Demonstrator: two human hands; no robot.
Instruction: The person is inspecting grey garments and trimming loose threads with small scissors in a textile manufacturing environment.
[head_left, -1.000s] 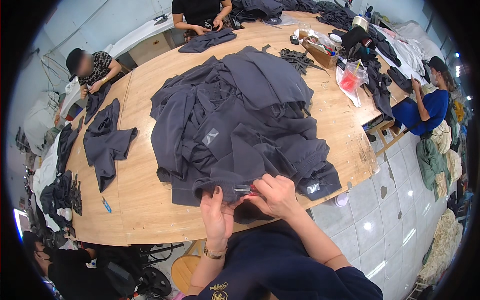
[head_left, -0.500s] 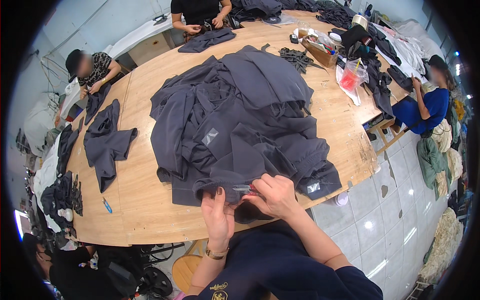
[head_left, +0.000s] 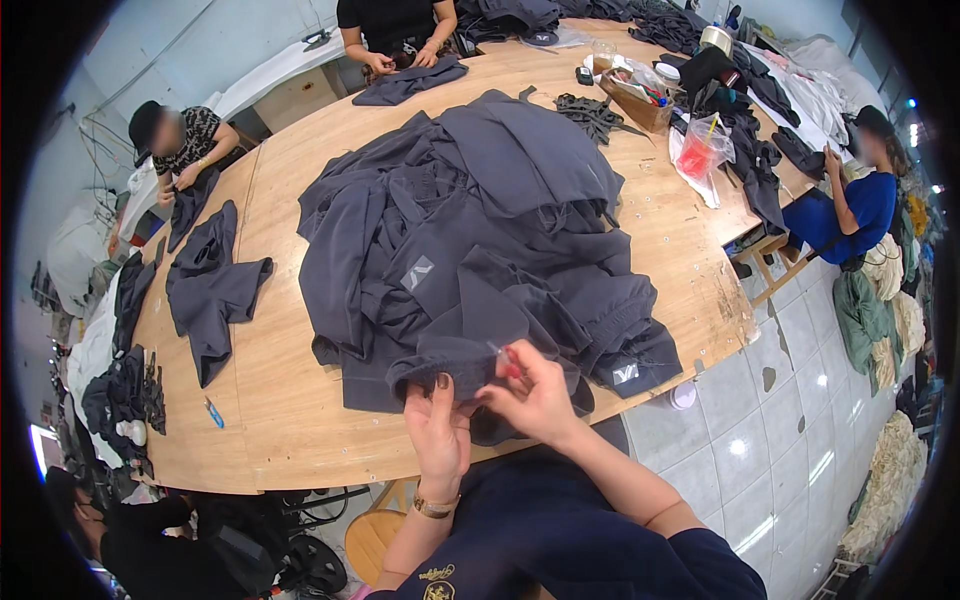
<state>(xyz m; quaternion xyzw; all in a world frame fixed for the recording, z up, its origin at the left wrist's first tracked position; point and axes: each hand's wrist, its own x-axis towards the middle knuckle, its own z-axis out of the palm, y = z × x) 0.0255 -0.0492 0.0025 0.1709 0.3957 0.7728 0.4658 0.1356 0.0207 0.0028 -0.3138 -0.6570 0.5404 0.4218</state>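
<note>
A large heap of dark grey garments [head_left: 540, 160] lies on the table in front of me. At its near edge, my left hand [head_left: 437, 435] pinches the gathered elastic edge of one garment [head_left: 422, 371], thumb on top. My right hand [head_left: 537, 405] is closed around small red-handled thread snips [head_left: 511, 361], their blades pointing up and away from me. The snips are just above the cloth, to the right of my left thumb; the blades are partly blurred. A light label [head_left: 626, 374] shows on a garment at the right edge of the heap.
The wooden table [head_left: 280, 400] curves around me. A blue cutter [head_left: 214, 412] and a separate garment [head_left: 212, 290] lie to the left. Far right stand a supply box [head_left: 640, 105] and a bagged red drink [head_left: 697, 155]. Several co-workers sit around, handling dark cloth.
My right hand has lifted slightly and turned, so the snips now point upward instead of leftward along the elastic edge. The left hand keeps its hold.
</note>
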